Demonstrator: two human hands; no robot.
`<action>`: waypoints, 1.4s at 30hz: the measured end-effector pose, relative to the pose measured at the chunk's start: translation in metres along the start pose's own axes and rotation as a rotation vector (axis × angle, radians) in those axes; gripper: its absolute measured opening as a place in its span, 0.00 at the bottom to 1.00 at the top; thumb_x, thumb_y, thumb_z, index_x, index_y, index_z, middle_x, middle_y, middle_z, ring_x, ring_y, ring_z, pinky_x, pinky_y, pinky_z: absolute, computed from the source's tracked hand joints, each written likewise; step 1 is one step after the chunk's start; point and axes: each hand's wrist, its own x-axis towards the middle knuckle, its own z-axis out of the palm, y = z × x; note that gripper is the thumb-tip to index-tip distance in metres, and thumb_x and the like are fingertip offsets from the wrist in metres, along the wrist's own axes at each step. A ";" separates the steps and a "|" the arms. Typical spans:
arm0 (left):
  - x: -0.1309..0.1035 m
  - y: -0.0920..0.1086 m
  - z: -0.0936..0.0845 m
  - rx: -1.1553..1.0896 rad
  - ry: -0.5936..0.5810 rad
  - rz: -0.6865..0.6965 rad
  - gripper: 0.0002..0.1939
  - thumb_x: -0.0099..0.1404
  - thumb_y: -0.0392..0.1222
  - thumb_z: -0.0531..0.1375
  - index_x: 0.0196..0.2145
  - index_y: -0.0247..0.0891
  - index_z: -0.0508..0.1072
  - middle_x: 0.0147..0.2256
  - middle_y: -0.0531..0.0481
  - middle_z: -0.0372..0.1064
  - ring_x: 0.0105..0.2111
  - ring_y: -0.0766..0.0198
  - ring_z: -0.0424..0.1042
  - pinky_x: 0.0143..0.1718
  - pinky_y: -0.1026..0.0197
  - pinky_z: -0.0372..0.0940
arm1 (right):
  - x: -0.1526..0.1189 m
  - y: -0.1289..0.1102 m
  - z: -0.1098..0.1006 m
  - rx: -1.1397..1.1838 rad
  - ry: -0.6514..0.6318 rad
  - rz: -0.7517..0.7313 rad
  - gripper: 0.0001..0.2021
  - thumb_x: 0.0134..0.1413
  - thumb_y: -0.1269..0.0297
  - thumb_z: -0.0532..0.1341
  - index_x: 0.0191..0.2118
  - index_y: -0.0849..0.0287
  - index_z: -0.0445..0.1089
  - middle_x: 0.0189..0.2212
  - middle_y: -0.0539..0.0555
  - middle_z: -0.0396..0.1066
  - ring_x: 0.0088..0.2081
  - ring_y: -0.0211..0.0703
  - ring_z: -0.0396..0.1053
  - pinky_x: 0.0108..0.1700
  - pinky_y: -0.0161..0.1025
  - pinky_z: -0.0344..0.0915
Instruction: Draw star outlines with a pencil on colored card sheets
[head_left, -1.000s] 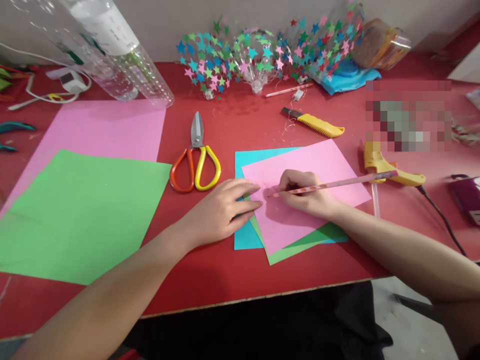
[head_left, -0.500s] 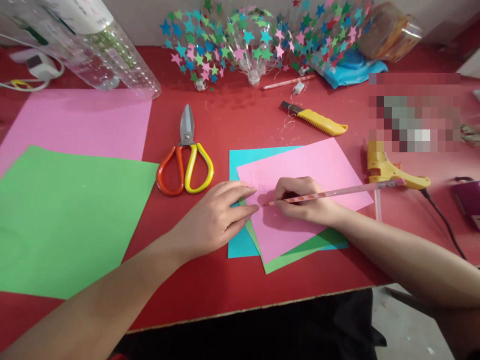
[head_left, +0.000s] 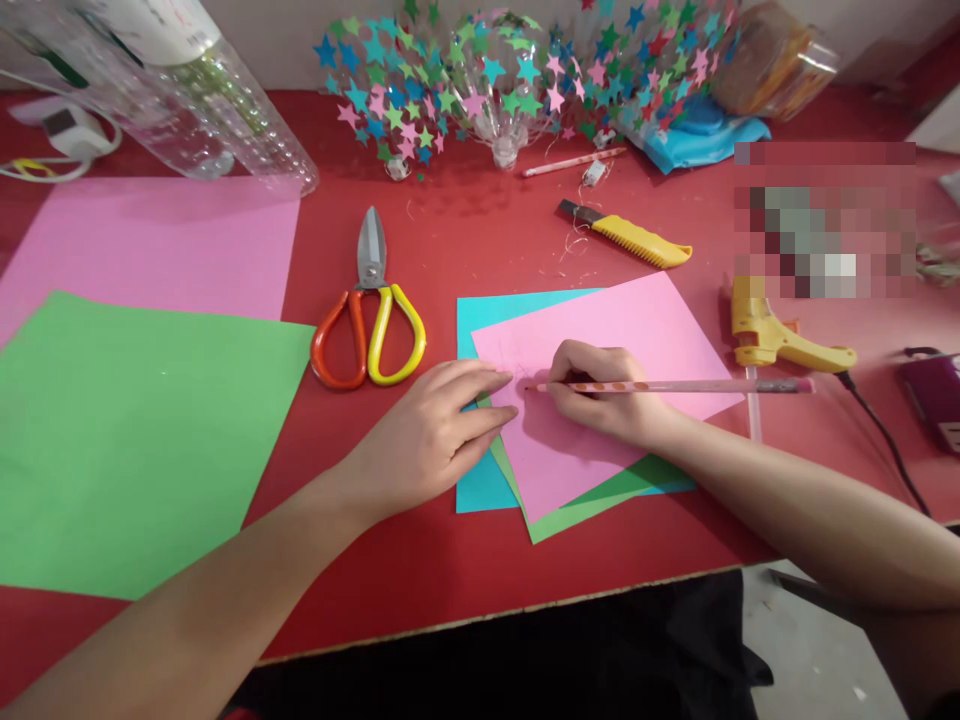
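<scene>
My right hand (head_left: 611,395) is closed on a pink pencil (head_left: 697,385), its tip at the left part of a pink sheet (head_left: 637,320). Faint pencil marks show near the tip. Spread flat on the sheet's left edge lies my left hand (head_left: 442,430), holding nothing. Under the pink sheet are a green sheet (head_left: 555,524) and a blue sheet (head_left: 480,485), turned at different angles. Scissors (head_left: 371,300) with one red and one yellow handle lie left of the stack.
Large green (head_left: 142,440) and pink (head_left: 172,240) sheets lie at left. Behind are a yellow cutter (head_left: 637,240), a second pencil (head_left: 574,162), star-covered decorations (head_left: 502,90) and clear bottles (head_left: 247,120). A yellow glue gun (head_left: 787,345) with a cord lies right.
The pencil's tip has moved slightly up the pink sheet, and its back end has swung down, so it lies nearly level. My left hand stays in place.
</scene>
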 end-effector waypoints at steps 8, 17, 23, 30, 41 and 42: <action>0.001 0.000 0.000 0.002 0.004 -0.002 0.13 0.70 0.33 0.55 0.46 0.34 0.78 0.51 0.37 0.70 0.55 0.49 0.67 0.53 0.43 0.67 | 0.000 0.001 0.000 -0.020 -0.002 -0.004 0.08 0.52 0.73 0.58 0.26 0.58 0.59 0.20 0.43 0.58 0.21 0.28 0.53 0.24 0.30 0.51; 0.000 -0.001 0.001 0.002 -0.007 -0.007 0.13 0.71 0.33 0.54 0.46 0.35 0.77 0.52 0.38 0.69 0.55 0.50 0.66 0.54 0.42 0.67 | 0.000 -0.002 -0.003 0.007 -0.036 0.000 0.08 0.50 0.74 0.57 0.25 0.59 0.58 0.19 0.44 0.60 0.21 0.28 0.55 0.23 0.28 0.51; -0.001 -0.001 0.001 -0.001 -0.007 -0.009 0.13 0.70 0.33 0.55 0.46 0.34 0.77 0.52 0.37 0.69 0.55 0.49 0.66 0.54 0.42 0.66 | 0.000 0.001 -0.004 0.016 -0.060 -0.016 0.07 0.48 0.76 0.56 0.24 0.59 0.59 0.19 0.43 0.59 0.21 0.28 0.54 0.23 0.28 0.51; 0.000 0.000 0.001 -0.008 -0.007 -0.009 0.13 0.70 0.33 0.54 0.46 0.34 0.77 0.52 0.38 0.69 0.55 0.50 0.66 0.54 0.43 0.66 | -0.002 0.002 -0.005 0.029 -0.082 -0.015 0.07 0.47 0.76 0.56 0.25 0.59 0.58 0.19 0.43 0.59 0.20 0.28 0.54 0.22 0.28 0.50; -0.001 -0.001 0.001 -0.023 -0.009 -0.017 0.13 0.70 0.32 0.55 0.47 0.34 0.77 0.52 0.36 0.69 0.55 0.49 0.66 0.54 0.43 0.66 | -0.002 0.001 -0.005 0.058 -0.093 -0.022 0.07 0.47 0.76 0.56 0.25 0.58 0.59 0.19 0.43 0.58 0.20 0.29 0.54 0.23 0.30 0.51; -0.001 0.000 0.001 -0.018 -0.007 -0.014 0.13 0.70 0.32 0.55 0.46 0.33 0.77 0.52 0.36 0.69 0.55 0.49 0.66 0.54 0.43 0.66 | -0.001 0.001 -0.005 0.058 -0.095 -0.023 0.07 0.47 0.75 0.56 0.25 0.58 0.59 0.19 0.43 0.59 0.21 0.29 0.54 0.23 0.30 0.51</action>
